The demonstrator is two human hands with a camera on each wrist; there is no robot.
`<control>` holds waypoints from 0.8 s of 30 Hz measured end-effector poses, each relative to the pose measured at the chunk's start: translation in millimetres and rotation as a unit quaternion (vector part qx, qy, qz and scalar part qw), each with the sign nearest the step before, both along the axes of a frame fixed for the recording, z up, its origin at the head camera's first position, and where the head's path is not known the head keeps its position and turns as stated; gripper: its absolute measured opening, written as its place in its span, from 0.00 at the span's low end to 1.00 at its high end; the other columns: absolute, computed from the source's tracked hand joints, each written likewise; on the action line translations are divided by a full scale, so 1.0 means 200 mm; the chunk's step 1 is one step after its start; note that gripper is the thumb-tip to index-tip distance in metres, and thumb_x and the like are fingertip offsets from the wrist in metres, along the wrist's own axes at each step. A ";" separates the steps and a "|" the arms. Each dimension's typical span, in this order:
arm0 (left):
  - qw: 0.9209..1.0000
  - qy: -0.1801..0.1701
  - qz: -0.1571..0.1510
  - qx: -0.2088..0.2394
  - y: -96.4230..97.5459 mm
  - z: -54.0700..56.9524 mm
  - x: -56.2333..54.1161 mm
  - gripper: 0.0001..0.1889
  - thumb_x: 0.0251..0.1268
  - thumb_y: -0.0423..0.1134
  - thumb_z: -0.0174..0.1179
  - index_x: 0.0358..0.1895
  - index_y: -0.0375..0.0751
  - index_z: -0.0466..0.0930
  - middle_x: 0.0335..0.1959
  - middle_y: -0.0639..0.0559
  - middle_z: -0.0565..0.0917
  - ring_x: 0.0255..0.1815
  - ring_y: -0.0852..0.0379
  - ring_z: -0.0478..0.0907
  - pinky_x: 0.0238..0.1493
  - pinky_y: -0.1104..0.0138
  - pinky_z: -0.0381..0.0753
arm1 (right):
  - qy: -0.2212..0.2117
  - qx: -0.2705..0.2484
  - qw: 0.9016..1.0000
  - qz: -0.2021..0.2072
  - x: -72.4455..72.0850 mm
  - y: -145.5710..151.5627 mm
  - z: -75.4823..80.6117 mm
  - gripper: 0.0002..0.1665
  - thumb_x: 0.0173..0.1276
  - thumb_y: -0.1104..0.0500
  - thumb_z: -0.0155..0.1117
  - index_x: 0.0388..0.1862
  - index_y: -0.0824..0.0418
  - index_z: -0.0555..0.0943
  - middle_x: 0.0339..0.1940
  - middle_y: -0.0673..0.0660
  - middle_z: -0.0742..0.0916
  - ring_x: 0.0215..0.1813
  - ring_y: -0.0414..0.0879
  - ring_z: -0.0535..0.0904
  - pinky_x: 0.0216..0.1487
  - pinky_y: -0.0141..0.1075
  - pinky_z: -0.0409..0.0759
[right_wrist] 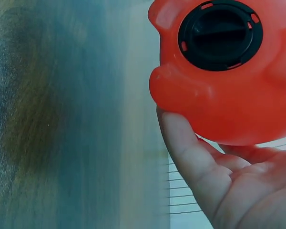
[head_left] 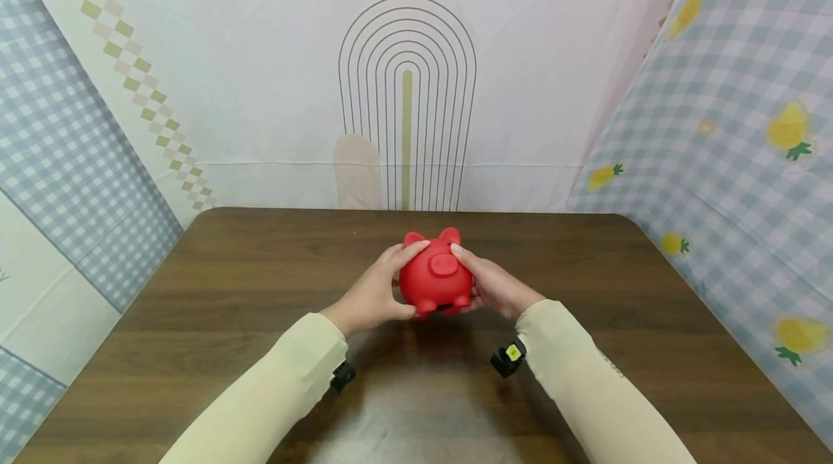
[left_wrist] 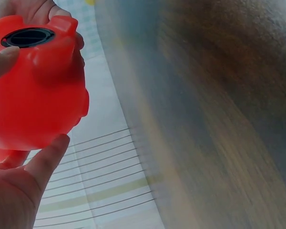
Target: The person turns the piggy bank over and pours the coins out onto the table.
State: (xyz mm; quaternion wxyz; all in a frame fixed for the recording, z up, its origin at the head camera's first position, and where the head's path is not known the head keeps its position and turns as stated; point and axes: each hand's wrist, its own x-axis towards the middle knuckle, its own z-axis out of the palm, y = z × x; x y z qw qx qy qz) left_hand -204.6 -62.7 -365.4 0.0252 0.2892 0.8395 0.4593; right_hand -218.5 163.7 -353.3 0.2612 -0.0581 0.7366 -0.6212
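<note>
A red piggy bank [head_left: 429, 280] is held between both hands above the table, its snout and ears towards the head camera. My left hand [head_left: 374, 294] grips its left side, one fingertip near the ear and another digit low by a foot. From the right, my right hand [head_left: 496, 285] holds it, a digit lying beside the snout and other fingers partly hidden behind. A round black plug [right_wrist: 220, 34] with a raised bar sits in the belly between the stubby feet, seen in the right wrist view. The left wrist view also shows this plug [left_wrist: 27, 37], with a left fingertip close to its rim.
The brown wooden table [head_left: 260, 261] has rounded far corners. Behind it hangs a white cloth [head_left: 260, 74] with arch lines. Blue checked cloth [head_left: 735, 182] with yellow fruit prints lines the right side, and another checked cloth [head_left: 58, 117] the left. Small black cameras sit at both wrists.
</note>
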 end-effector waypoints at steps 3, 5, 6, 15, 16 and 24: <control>1.000 -0.008 0.003 0.002 0.00 0.00 0.01 0.49 0.44 0.29 0.73 0.73 0.56 0.60 0.66 0.45 0.64 0.62 0.47 0.67 0.49 0.55 0.82 | 0.004 0.004 1.000 0.008 0.00 0.00 0.00 0.44 0.70 0.31 0.44 0.66 0.66 0.67 0.42 0.59 0.84 0.34 0.48 0.82 0.45 0.45 0.84; 1.000 -0.013 0.004 0.008 0.00 0.00 0.01 0.49 0.44 0.29 0.73 0.73 0.56 0.60 0.66 0.45 0.64 0.61 0.47 0.67 0.49 0.55 0.83 | 0.007 0.004 1.000 0.013 0.00 0.01 0.00 0.45 0.70 0.30 0.42 0.66 0.66 0.67 0.41 0.58 0.84 0.35 0.48 0.83 0.45 0.45 0.84; 1.000 -0.015 0.005 0.012 -0.01 0.00 0.01 0.49 0.44 0.30 0.73 0.73 0.56 0.60 0.66 0.45 0.64 0.61 0.47 0.68 0.49 0.56 0.83 | 0.009 0.003 1.000 0.015 0.00 0.01 0.00 0.45 0.70 0.30 0.42 0.66 0.67 0.67 0.40 0.58 0.85 0.36 0.48 0.83 0.45 0.46 0.83; 0.997 -0.044 -0.009 0.070 -0.02 0.00 0.00 0.46 0.45 0.33 0.71 0.72 0.56 0.60 0.65 0.43 0.64 0.62 0.44 0.67 0.51 0.54 0.81 | 0.012 0.005 1.000 0.022 0.01 0.01 0.00 0.46 0.71 0.30 0.36 0.67 0.67 0.66 0.45 0.62 0.86 0.41 0.51 0.84 0.47 0.48 0.83; 0.996 -0.051 -0.007 0.077 -0.02 -0.01 0.00 0.46 0.46 0.33 0.71 0.72 0.56 0.60 0.65 0.44 0.64 0.62 0.44 0.67 0.52 0.54 0.81 | 0.013 0.006 1.000 0.022 0.01 0.01 0.00 0.46 0.71 0.30 0.36 0.67 0.66 0.66 0.48 0.63 0.85 0.42 0.52 0.84 0.47 0.48 0.82; 0.989 -0.084 0.003 0.121 -0.03 -0.02 0.01 0.47 0.46 0.32 0.70 0.73 0.53 0.59 0.64 0.41 0.64 0.62 0.42 0.70 0.53 0.53 0.80 | 0.043 0.032 0.999 0.010 0.03 0.00 0.01 0.46 0.71 0.29 0.37 0.68 0.64 0.68 0.57 0.64 0.82 0.49 0.53 0.82 0.47 0.47 0.83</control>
